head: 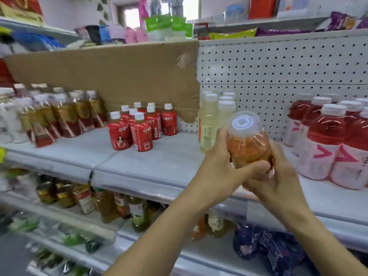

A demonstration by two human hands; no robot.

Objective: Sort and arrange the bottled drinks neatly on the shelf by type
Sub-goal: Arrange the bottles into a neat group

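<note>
Both my hands hold one orange drink bottle [247, 145] with a clear cap, in front of the white shelf [155, 162]. My left hand [221, 166] grips its left side with the thumb curled under it. My right hand [278, 176] wraps around its lower right side. Just behind the bottle stand pale yellow bottles [209, 124]. Small red-labelled bottles [137, 128] are grouped at the shelf's middle. Red drinks with pink labels [326, 140] stand at the right. Tea bottles in shrink wrap [59, 114] fill the left.
A cardboard sheet [111, 76] and white pegboard [278, 72] back the shelf. The shelf below holds amber and green bottles [111, 208] and dark blue packets [264, 248]. Snack packs lie on the top shelf [233, 32].
</note>
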